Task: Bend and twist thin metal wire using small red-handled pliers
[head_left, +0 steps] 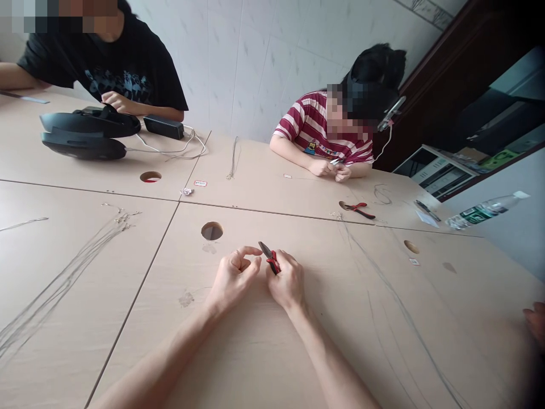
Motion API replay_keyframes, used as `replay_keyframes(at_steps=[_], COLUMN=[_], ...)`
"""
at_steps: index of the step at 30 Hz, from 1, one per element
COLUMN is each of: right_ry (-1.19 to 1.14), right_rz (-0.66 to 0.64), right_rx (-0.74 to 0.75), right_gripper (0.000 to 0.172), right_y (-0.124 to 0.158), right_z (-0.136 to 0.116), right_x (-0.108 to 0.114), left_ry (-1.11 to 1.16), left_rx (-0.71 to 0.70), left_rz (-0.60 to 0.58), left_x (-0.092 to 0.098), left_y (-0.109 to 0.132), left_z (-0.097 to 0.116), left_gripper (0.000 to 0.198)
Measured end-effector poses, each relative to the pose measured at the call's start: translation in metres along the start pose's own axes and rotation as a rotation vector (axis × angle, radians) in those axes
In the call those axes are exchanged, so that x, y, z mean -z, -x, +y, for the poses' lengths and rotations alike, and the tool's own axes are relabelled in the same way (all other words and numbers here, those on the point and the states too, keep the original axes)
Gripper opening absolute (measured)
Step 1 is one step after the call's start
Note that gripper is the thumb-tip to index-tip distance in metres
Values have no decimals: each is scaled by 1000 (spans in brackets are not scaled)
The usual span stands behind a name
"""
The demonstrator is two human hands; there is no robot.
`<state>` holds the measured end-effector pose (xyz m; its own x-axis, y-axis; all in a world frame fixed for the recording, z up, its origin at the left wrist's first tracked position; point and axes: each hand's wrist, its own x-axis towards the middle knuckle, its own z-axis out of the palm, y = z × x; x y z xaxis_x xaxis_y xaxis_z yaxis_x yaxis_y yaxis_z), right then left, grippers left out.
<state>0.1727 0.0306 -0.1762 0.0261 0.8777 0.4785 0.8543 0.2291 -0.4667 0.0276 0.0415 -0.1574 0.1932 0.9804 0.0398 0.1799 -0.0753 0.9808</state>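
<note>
Pale wood-look tabletop (238, 363) under a marbled wall (238, 74), with 2 people across from me: black shirt (149, 62) far left, striped shirt (298, 122) further right. My right hand (287, 281) is wrapped around some red-handled pliers (268, 253), nose angled toward my left hand (236, 278). That one's half curled, index finger and thumb by the plier tips; can't tell if it's pinching anything tiny. Bundle of thin strands (63, 281) off left, and a 2nd set of pliers (360, 210) lies near the striped shirt.
</note>
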Motion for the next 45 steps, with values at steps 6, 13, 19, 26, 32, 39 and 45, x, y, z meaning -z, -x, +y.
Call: replay_keyframes(at_steps=[6,13,19,26,32,39,45], right_ry=[-27,-148,-406,-659,-762,-792,-805], right_rz=[-20,-49,-55,-88,-128,-152,-168], right_rx=[3,-32,-108,-208,-217,-199,-171], right_gripper=[14,12,9,16,18,19,19], right_y=[0,0,-1,-1,-3,-3,-4], right_z=[-1,1,6,3,-3,-5,-3], right_x=[1,-1,3,7,6,8,10], left_ry=[24,41,38,34,6,16,52], left_rx=[-25,-36,-35,-37,-38,-34,-20], left_rz=[75,118,135,127,111,82,50], left_x=[-2,-3,-2,-2,-3,-2,0], left_y=[-1,-4,-3,-4,-4,-3,-2], left_z=[-4,-5,-5,-9,-9,-4,-2], left_gripper=[33,30,31,31,29,30,30])
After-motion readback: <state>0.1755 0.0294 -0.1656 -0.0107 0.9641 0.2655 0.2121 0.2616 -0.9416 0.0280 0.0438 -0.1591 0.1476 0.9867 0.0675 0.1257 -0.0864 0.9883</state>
